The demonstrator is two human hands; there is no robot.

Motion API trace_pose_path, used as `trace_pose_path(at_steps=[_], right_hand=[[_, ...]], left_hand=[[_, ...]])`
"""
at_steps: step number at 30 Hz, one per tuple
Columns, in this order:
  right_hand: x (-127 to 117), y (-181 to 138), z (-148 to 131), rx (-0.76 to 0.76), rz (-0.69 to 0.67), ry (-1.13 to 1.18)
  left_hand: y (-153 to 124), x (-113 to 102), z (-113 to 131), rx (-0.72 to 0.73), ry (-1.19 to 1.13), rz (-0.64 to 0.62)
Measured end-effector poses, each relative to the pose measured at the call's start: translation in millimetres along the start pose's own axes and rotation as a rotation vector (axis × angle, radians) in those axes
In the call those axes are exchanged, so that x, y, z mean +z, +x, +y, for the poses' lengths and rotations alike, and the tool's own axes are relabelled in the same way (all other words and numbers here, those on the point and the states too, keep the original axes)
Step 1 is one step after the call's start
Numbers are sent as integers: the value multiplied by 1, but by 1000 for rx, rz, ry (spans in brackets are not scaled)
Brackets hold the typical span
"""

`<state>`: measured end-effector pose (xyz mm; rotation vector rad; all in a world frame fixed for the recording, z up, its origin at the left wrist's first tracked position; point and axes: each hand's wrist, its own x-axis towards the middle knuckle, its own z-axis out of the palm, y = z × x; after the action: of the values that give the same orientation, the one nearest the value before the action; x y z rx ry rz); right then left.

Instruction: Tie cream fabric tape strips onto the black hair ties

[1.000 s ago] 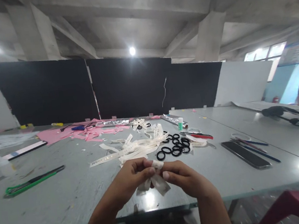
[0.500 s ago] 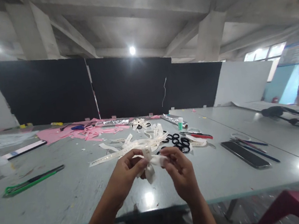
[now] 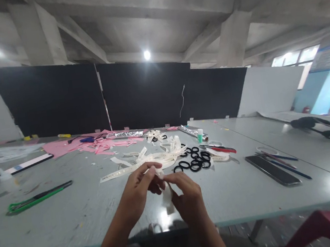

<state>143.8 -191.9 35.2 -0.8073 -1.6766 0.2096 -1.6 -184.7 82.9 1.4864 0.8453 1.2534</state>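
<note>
Between my two hands, above the front of the table, is a white ribbon [image 3: 168, 198] with one end hanging down. My left hand [image 3: 141, 183] is closed on its bunched upper part, fingers pinched together. From the right, my right hand [image 3: 186, 195] pinches the same ribbon, its index finger reaching toward the left fingertips. Fingers hide most of the bunched part. Just beyond lie loose printed white ribbons [image 3: 148, 161] in a pile, and to their right several black elastic hair ties [image 3: 195, 160].
To the left lie a green cutter [image 3: 37, 197] and a small clear bottle [image 3: 6, 178]. On the right are a dark phone [image 3: 273, 170], pens [image 3: 292, 166] and red-handled scissors [image 3: 223, 149]. Pink scraps [image 3: 100, 143], a glue stick [image 3: 200, 136] and white bows [image 3: 155, 135] sit farther back.
My right hand has moved left and slightly down, close against my left hand. The ribbon's loop that stretched toward the right is gone from sight, and an end now hangs between the hands.
</note>
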Motion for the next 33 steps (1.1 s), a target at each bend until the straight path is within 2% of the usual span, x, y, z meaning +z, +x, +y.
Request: trace_pose_path(at_steps=[2, 4, 6, 10, 14, 17, 20, 26, 29, 33], right_hand=[[5, -2, 2, 187, 45, 150], [8, -4, 2, 352, 87, 281], [11, -4, 1, 435, 110, 387], [15, -3, 1, 518, 156, 523], [16, -5, 3, 628, 158, 723], [13, -7, 2, 676, 171, 830], [8, -7, 0, 696, 187, 837], [4, -5, -7, 656, -73, 701], [4, -4, -9, 620, -104, 688], [0, -3, -11, 627, -109, 696]], left_hand=[[-1, -2, 2, 60, 57, 36], [-1, -3, 1, 126, 163, 142], [-2, -3, -3, 151, 278, 194], [0, 1, -14, 106, 409, 66], [4, 1, -20, 72, 300, 74], [6, -1, -19, 37, 221, 29], [6, -2, -17, 40, 207, -6], [4, 0, -11, 100, 248, -29], [5, -1, -9, 103, 242, -20], [7, -6, -11, 39, 191, -24]])
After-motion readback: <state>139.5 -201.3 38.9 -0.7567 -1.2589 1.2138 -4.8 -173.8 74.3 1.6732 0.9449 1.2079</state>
